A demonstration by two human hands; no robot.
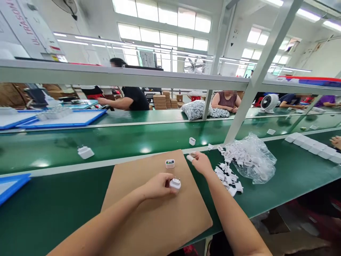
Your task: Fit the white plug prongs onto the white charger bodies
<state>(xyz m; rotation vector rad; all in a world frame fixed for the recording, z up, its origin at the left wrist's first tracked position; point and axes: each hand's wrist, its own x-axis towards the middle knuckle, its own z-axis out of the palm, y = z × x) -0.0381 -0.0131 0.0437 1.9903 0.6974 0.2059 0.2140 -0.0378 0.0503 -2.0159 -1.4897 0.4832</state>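
Observation:
My left hand [159,185] is closed around a white charger plug [175,184] with two metal pins pointing up. It is just above a sheet of brown cardboard [149,220]. Behind it on the cardboard stands an open white charger housing [169,164], with green parts showing inside. My right hand [201,163] reaches past the cardboard's right edge, fingers drawn together. Something small and white shows at its fingertips; whether it is a held part or a finger cover is unclear. Near that hand, another white housing [192,141] stands on the green conveyor belt [160,137].
Loose white plug pieces [229,179] lie right of the cardboard, beside a clear plastic bag [253,160] of more. White boxes [313,146] line up at far right. A metal post [262,67] rises by the belt. Co-workers sit opposite; a person's hand [336,142] shows at right.

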